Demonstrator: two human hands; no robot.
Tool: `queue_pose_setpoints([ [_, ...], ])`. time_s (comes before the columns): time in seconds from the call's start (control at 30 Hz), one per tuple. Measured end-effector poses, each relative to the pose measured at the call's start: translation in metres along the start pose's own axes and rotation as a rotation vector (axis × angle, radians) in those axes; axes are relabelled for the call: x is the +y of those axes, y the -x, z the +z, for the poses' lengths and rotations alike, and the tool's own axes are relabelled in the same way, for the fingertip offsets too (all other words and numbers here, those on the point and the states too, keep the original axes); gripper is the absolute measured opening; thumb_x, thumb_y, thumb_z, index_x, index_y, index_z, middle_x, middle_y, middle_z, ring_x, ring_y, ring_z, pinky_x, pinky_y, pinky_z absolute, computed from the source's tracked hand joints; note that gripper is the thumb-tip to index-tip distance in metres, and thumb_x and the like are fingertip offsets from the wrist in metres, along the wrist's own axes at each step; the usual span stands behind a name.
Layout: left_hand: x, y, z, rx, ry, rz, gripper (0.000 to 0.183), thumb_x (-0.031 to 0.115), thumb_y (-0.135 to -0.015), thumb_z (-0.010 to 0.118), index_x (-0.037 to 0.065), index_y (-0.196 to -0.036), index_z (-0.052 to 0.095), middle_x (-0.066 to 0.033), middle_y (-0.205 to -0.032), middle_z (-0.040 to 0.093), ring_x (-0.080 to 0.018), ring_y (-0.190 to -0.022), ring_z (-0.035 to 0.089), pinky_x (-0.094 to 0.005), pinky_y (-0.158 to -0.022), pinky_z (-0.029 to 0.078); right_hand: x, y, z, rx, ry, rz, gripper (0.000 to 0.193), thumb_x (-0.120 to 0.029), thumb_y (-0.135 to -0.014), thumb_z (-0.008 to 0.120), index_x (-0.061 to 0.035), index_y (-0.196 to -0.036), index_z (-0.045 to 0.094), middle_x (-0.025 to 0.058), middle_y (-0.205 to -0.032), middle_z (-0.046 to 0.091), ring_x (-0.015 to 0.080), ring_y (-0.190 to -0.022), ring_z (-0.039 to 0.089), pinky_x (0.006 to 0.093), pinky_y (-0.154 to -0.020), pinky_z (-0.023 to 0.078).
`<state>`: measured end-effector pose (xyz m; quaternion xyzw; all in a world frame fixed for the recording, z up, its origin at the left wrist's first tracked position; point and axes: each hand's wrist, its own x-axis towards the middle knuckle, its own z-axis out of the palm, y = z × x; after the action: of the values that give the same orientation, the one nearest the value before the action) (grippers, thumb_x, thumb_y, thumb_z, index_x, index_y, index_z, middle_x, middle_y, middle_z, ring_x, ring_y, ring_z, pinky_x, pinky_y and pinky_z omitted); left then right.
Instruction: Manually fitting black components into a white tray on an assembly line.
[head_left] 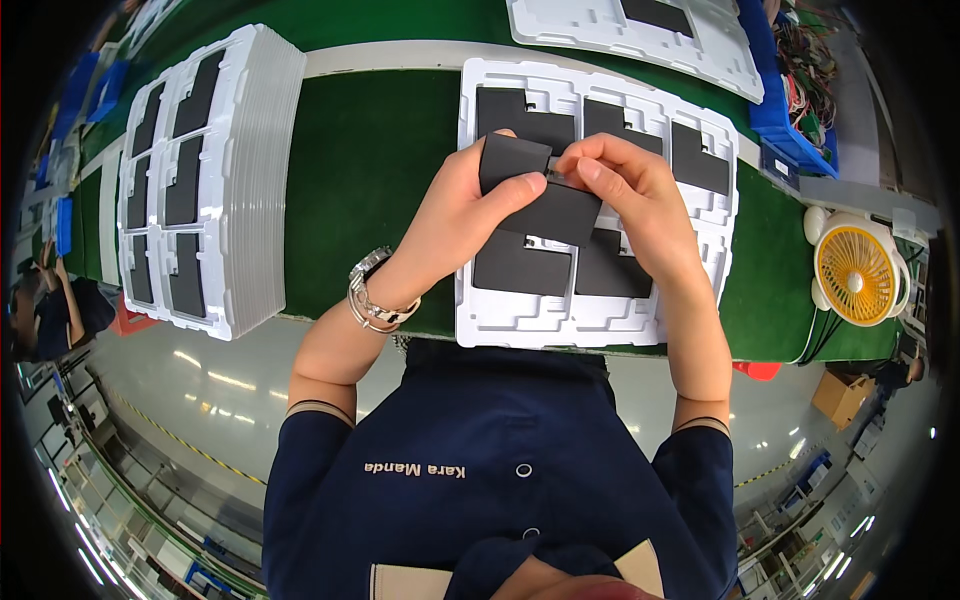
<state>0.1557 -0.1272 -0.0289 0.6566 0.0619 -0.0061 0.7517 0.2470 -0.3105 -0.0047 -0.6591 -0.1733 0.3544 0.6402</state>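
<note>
My left hand [462, 208] and my right hand [632, 186] hold a flat dark grey foam piece [540, 192] between them, above a white moulded tray [490, 325]. The left thumb presses on the piece's top face; the right fingertips pinch its upper right corner. The tray lies on a green belt [370, 170] and has stepped pockets. Several pockets hold the same dark pieces [524, 266]; the nearest row of pockets is bare white. A metal watch sits on my left wrist.
A tall stack of white trays [215, 180] filled with dark pieces stands at the left. Another white tray [640, 35] lies further back. A blue bin [785, 125] with wires and a small yellow fan [858, 272] are at the right. A person [45, 300] is at the far left.
</note>
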Motion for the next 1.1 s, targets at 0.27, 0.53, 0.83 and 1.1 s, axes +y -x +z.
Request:
queue_pose_setpoints([
  [0.27, 0.003, 0.007, 0.002, 0.013, -0.117, -0.032, 0.033, 0.021, -0.088, 0.07, 0.001, -0.111, 0.057, -0.0078, -0.096, 0.064, -0.0161, -0.088, 0.062, -0.0299, -0.077, 0.051, -0.019, 0.019, -0.009, -0.019, 0.56, -0.135, 0.013, -0.01, -0.09, 0.067, -0.0015, -0.098, 0.06, 0.0026, -0.079, 0.065, 0.0084, -0.064, 0.053, 0.026, -0.058, 0.044],
  [0.53, 0.01, 0.057, -0.012, -0.151, -1.074, 0.225, 0.064, 0.027, -0.072, 0.083, 0.006, -0.125, 0.054, -0.0173, -0.15, 0.034, -0.0423, -0.143, 0.024, -0.0514, -0.112, 0.031, 0.011, 0.114, -0.08, 0.565, 0.605, -0.057, 0.012, -0.007, -0.095, 0.057, 0.0014, -0.099, 0.065, 0.0013, -0.082, 0.062, 0.0072, -0.074, 0.048, 0.0217, -0.07, 0.041],
  [0.83, 0.007, 0.056, -0.005, -0.156, -1.123, 0.151, 0.067, 0.023, -0.064, 0.087, 0.005, -0.12, 0.054, -0.0159, -0.155, 0.03, -0.0402, -0.146, 0.02, -0.0501, -0.114, 0.03, 0.048, 0.144, -0.078, 0.758, 0.874, -0.041, 0.01, -0.009, -0.094, 0.06, -0.0066, -0.098, 0.069, 0.0045, -0.089, 0.059, 0.0193, -0.083, 0.052, 0.0304, -0.072, 0.042],
  [1.1, -0.002, 0.07, -0.003, 0.024, -1.07, 0.157, 0.07, 0.02, -0.073, 0.081, -0.001, -0.132, 0.049, -0.0189, -0.153, 0.035, -0.0407, -0.145, 0.025, -0.049, -0.114, 0.029, 0.059, 0.139, -0.072, 0.824, 1.123, -0.134, 0.029, -0.007, -0.086, 0.069, -0.0046, -0.114, 0.062, 0.0109, -0.11, 0.056, 0.0302, -0.105, 0.051, 0.04, -0.089, 0.043],
])
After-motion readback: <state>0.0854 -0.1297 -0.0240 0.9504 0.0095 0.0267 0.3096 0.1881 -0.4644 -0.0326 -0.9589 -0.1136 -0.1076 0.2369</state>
